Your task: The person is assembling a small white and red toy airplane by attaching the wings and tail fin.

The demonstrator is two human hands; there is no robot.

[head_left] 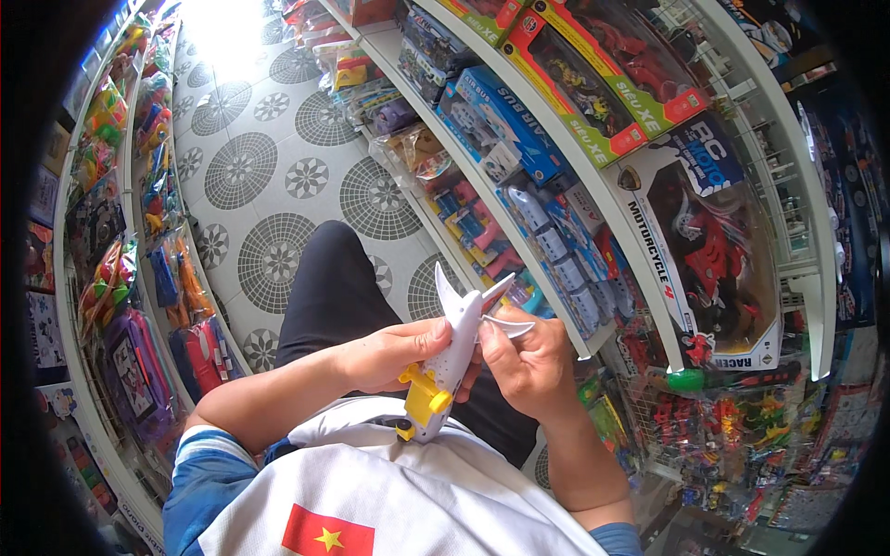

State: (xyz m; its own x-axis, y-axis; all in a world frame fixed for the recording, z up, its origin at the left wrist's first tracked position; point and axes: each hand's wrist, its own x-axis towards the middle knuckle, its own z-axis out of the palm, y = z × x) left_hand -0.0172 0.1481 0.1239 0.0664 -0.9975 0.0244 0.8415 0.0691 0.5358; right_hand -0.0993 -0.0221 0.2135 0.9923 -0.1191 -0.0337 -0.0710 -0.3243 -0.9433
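Observation:
A white toy plane with pointed fins at its far end is held in front of my body, tilted. Yellow parts stick out from its near end. My left hand is closed around the body from the left, thumb lying on top. On the other side, my right hand pinches a thin white fin between thumb and fingers. Another fin with a coloured marking points up and right just beyond that hand. The undersides of the toy and several fingertips are hidden.
Shelves close on the right hold boxed toys, including a red motorcycle box and a blue plane box. Bagged toys fill the left shelves. A patterned tile floor runs between them; my dark-trousered knee extends into the aisle.

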